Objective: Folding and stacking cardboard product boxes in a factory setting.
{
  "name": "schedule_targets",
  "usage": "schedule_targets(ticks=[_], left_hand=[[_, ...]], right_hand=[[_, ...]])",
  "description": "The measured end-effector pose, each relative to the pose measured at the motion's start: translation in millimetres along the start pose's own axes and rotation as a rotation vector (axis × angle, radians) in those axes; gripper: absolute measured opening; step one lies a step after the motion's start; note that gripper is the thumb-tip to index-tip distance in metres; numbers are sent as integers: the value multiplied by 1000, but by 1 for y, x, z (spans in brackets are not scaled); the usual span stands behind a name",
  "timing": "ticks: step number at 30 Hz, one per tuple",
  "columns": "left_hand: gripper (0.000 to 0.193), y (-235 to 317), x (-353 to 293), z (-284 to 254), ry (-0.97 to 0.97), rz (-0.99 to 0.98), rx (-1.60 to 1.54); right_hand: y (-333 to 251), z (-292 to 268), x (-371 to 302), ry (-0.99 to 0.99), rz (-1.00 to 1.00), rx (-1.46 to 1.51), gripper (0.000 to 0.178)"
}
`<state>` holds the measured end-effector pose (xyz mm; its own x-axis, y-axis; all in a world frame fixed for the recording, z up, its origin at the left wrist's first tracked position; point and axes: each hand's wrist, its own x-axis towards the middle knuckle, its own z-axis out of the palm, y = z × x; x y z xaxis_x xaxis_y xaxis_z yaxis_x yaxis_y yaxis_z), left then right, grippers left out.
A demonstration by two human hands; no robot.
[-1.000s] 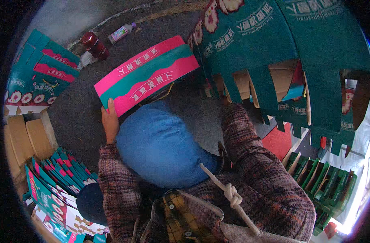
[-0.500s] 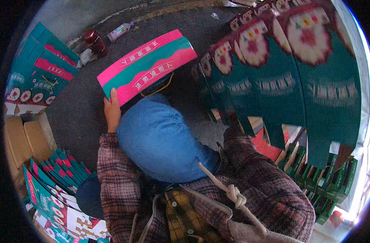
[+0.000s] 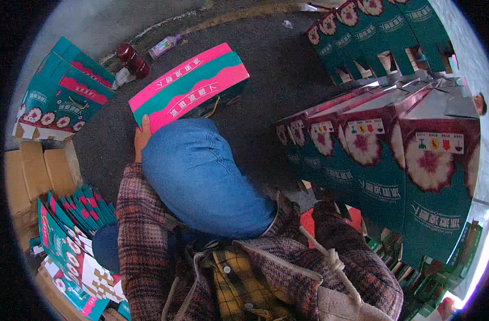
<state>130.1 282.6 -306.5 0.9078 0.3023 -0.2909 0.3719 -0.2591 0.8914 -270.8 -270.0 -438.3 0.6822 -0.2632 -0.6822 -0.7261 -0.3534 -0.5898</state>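
A long pink and teal carton point(image 3: 190, 85) lies slanted over my bent knee. My left hand point(image 3: 141, 140) grips it at its near left end; the thumb shows on the face and the other fingers are hidden. On my right stands a row of tall green cartons point(image 3: 383, 182) with flower-like pictures, their top edges toward me. My right sleeve point(image 3: 333, 224) reaches up beside the row's lower left end. The right hand itself is hidden, so what it touches cannot be told.
More green cartons point(image 3: 381, 35) stand behind the row. Stacked teal cartons point(image 3: 73, 88) are at left, above brown boxes point(image 3: 41, 168) and a pile of flattened cartons point(image 3: 84, 214). A dark red jar point(image 3: 132, 60) and a bottle point(image 3: 164, 46) lie by the wall. A small skin-toned shape point(image 3: 480, 104) shows far right.
The blurred green row at right now appears lower and sharper, with its tops showing and a second row visible beyond. My left hand still holds the pink and teal carton, slightly farther left.
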Motion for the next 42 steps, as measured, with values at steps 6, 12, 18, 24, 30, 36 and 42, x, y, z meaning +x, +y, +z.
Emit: schedule_targets(ticks=[6, 12, 18, 24, 30, 36, 42], left_hand=[[79, 13, -8, -1, 16, -30, 26], [79, 18, -11, 21, -76, 55, -164], [75, -29, 29, -32, 17, 121, 5], [70, 35, -25, 8, -61, -24, -14], [64, 14, -11, -2, -156, 2, -212], [64, -9, 7, 9, -48, -62, -101], [65, -18, 12, -3, -115, -52, -222]], right_hand=[[10, -3, -4, -20, -7, -40, 48], [-14, 2, 24, -29, -55, -34, 49], [-80, 28, 70, -92, -220, -42, 49], [-61, -10, 95, 2, -299, -39, 49], [-46, -37, 129, -6, -432, -34, 49], [4, -129, 157, -56, -641, -48, 50], [-14, -197, 168, 124, -553, -123, 50]])
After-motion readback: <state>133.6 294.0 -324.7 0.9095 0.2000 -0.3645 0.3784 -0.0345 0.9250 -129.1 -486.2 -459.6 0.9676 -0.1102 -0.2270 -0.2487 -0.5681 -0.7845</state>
